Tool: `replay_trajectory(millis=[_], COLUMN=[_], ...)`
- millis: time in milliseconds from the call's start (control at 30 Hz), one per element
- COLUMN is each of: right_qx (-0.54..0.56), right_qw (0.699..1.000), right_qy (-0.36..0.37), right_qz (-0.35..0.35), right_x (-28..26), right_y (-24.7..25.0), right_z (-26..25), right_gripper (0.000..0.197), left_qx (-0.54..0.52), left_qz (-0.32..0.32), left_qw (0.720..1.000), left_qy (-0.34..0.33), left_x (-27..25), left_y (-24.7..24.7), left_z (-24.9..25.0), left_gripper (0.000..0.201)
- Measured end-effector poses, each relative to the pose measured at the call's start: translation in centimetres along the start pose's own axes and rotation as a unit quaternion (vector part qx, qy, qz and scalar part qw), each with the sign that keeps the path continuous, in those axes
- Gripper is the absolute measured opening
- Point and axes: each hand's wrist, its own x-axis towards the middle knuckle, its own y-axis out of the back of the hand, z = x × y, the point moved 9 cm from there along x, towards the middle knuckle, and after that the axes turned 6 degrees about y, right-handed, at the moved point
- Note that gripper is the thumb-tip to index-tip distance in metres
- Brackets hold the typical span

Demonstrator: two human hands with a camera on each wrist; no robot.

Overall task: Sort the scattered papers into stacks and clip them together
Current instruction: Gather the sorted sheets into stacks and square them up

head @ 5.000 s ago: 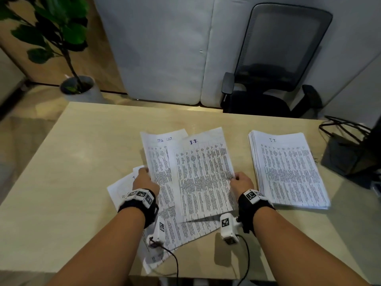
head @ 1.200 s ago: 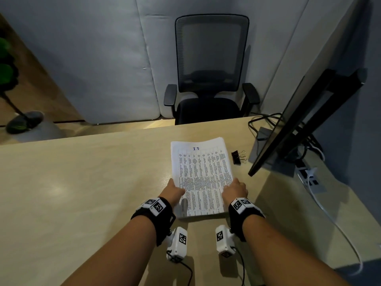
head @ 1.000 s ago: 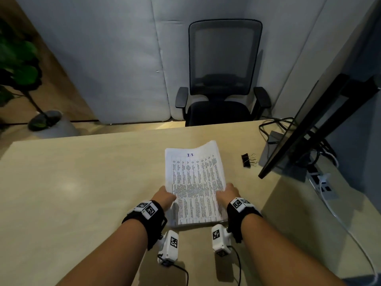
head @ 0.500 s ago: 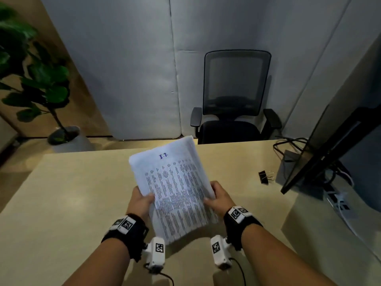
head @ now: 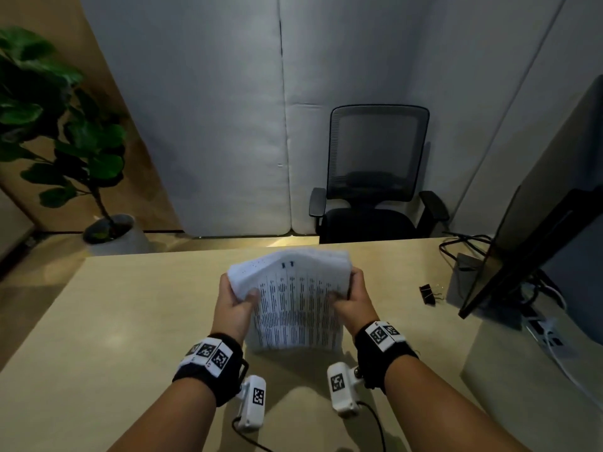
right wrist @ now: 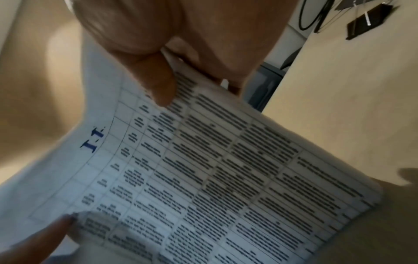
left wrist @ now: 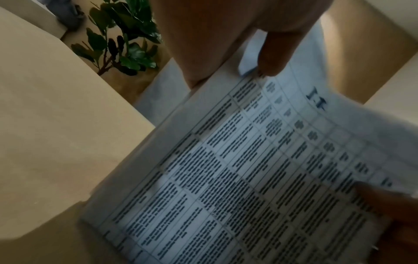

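A thick stack of printed papers (head: 295, 308) headed "I-I" stands nearly upright on its bottom edge on the wooden desk (head: 124, 314), its top bowed away from me. My left hand (head: 233, 300) grips its left edge, thumb on the front sheet. My right hand (head: 350, 300) grips the right edge the same way. In the left wrist view the stack (left wrist: 237, 178) fills the frame, with the left thumb (left wrist: 274, 59) pressing near its top. In the right wrist view the same stack (right wrist: 214, 169) is pinched under the right thumb (right wrist: 158, 85). A black binder clip (head: 428, 293) lies on the desk to the right.
A monitor (head: 535, 243) on its stand with cables occupies the right side of the desk. An office chair (head: 375, 177) stands behind the desk against grey panels. A potted plant (head: 65, 132) stands at the far left. The binder clip (right wrist: 371, 21) also shows in the right wrist view.
The stack lay flat on the desk a second ago; both hands have lifted it and stood it on its bottom edge, sliding up its sides. Five seconds ago papers lay scattered.
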Motion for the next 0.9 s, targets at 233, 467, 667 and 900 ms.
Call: replay_trajectory(millis=[233, 467, 667, 900], right_qx=[0.003, -0.029, -0.170, -0.258], right_qw=[0.998, 0.999, 0.985, 0.962], right_qy=[0.010, 0.011, -0.007, -0.069], right_qz=[0.065, 0.020, 0.022, 0.049], right_x=[0.7, 1.0, 0.5, 2.7], right_y=[-0.1, 0.0, 0.2, 3.4], right_z=[-0.3, 0.9, 4.1, 4.4], right_gripper=[0.037, 0.040, 0.023, 0.021], left_qx=[0.008, 0.011, 0.135, 0.270], left_qz=[0.027, 0.015, 0.021, 0.004], left_qw=[1.000, 0.999, 0.989, 0.959], left_qy=[0.010, 0.027, 0.061, 0.084], left_x=[0.5, 1.2, 1.7, 3.5], left_y=[-0.6, 0.0, -0.1, -2.2], left_z=[1.2, -0.4, -3.3, -3.7], left_gripper=[0.036, 0.038, 0.028, 0.028])
